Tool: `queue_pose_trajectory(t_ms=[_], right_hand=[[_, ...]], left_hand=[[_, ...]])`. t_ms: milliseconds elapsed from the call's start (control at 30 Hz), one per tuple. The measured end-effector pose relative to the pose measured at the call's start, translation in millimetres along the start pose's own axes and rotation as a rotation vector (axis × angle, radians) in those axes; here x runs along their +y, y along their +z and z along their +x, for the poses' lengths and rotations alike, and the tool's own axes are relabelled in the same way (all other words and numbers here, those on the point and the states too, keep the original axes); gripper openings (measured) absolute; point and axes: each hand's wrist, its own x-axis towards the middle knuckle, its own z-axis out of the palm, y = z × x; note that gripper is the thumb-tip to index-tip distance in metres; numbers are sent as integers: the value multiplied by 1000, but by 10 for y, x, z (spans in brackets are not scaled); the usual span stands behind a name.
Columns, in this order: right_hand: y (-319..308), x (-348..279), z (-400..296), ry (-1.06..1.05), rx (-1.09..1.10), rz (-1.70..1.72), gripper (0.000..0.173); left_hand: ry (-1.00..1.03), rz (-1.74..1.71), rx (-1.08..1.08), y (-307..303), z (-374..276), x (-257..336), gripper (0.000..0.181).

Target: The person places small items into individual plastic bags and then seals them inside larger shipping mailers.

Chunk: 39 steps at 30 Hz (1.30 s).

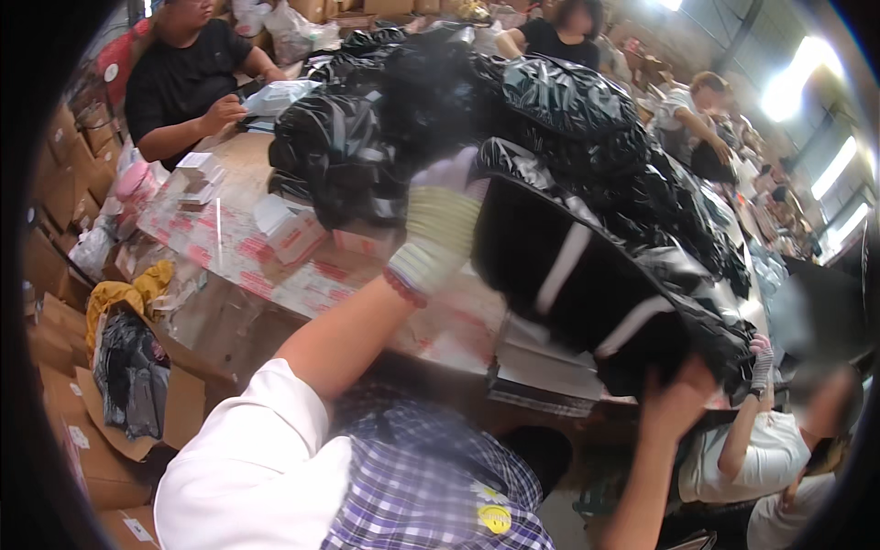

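A black item with two pale strips, perhaps a fabric panel or bag, is held up over the table between my two hands. My left hand, in a white and yellow-green knit glove, grips its upper left end. My right hand looks bare and blurred; it holds the lower right end, its fingers partly hidden by the black material. Behind the item rises a big heap of glossy black plastic-wrapped goods. Below it, a stack of flat grey and white pieces lies at the table's near edge.
Small white and red boxes stand on the printed tabletop. A person in black sits at the far left, others work behind the heap, and a person in white is close at right. An open carton stands lower left.
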Motion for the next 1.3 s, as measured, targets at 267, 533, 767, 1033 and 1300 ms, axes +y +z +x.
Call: queue_pose_trajectory(t_ms=[267, 533, 767, 1033, 1300], right_hand=[[831, 269, 176, -339, -461, 533, 46], [615, -709, -160, -586, -419, 856, 50], [1116, 825, 441, -2, 81, 482, 40], [1403, 1113, 425, -100, 134, 606, 42], [1131, 1828, 454, -19, 317, 476, 31]], left_hand=[[79, -142, -1223, -444, -249, 238, 44], [319, -404, -557, -615, -689, 902, 73], [288, -541, -867, -347, -1036, 1071, 81], [258, -508, -924, -361, -1055, 1071, 82], [258, -449, -898, -334, -1087, 1128, 78]])
